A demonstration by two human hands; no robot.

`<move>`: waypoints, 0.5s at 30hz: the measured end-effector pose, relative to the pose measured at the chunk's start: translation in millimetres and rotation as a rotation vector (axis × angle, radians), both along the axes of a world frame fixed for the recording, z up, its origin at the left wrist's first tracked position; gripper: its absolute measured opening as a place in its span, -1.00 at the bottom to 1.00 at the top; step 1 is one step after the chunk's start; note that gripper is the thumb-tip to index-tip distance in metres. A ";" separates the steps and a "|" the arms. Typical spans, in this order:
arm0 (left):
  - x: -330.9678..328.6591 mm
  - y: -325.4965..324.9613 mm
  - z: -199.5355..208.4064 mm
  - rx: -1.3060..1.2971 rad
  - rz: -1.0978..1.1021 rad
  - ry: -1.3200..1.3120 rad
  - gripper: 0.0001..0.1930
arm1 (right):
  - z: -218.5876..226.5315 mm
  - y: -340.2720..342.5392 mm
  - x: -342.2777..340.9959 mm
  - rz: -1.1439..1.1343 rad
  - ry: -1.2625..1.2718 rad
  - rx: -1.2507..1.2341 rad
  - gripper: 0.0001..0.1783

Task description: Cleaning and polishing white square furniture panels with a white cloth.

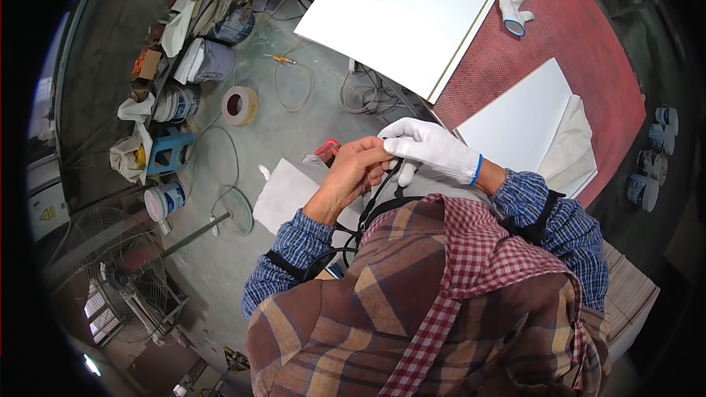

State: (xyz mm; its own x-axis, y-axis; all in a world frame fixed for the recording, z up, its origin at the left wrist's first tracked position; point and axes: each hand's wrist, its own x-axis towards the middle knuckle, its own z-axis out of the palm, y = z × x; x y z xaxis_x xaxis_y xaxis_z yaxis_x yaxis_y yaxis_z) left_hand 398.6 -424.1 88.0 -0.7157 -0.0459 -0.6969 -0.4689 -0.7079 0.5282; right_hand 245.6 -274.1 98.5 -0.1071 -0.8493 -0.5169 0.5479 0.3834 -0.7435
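My bare left hand (356, 167) and my right hand (435, 150), in a white glove with a blue cuff, meet in front of my body. The left fingers are curled and pinched together, their tips against the gloved fingertips. The right fingers bend over toward them, with one gloved finger pointing down. Anything between the fingertips is hidden. Black cords (373, 200) hang just below the hands. A second white glove (512, 6) lies on the red table (588, 37), beyond a large white board (397, 15).
Another white board (518, 106) with a crumpled pale cloth (572, 140) lies on the table's near part. Leftward on the floor are a tape roll (240, 106), a blue stool (170, 151), buckets (165, 201), loose cables (360, 92) and a fan (129, 279). More buckets (643, 191) stand far right.
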 end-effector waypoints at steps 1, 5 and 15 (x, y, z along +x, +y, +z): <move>-0.2 3.9 -3.6 -0.011 0.020 -0.003 -0.92 | -3.0 0.6 -0.1 0.001 -0.001 -0.001 -0.62; -7.5 14.5 1.8 -0.099 0.031 -0.108 -0.91 | -12.3 3.7 -8.6 0.067 0.248 -0.006 -0.69; 11.6 20.8 -5.4 -0.015 0.137 0.057 -0.94 | -20.6 6.0 -3.5 -0.029 0.421 0.014 -0.65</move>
State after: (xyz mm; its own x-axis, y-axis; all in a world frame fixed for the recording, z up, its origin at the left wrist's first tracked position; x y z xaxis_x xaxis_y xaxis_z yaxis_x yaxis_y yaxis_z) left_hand 410.2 -403.3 82.5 -0.7403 -0.1563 -0.6538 -0.3371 -0.7551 0.5623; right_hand 242.2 -268.1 77.9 -0.3349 -0.8360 -0.4346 0.2083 0.3842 -0.8995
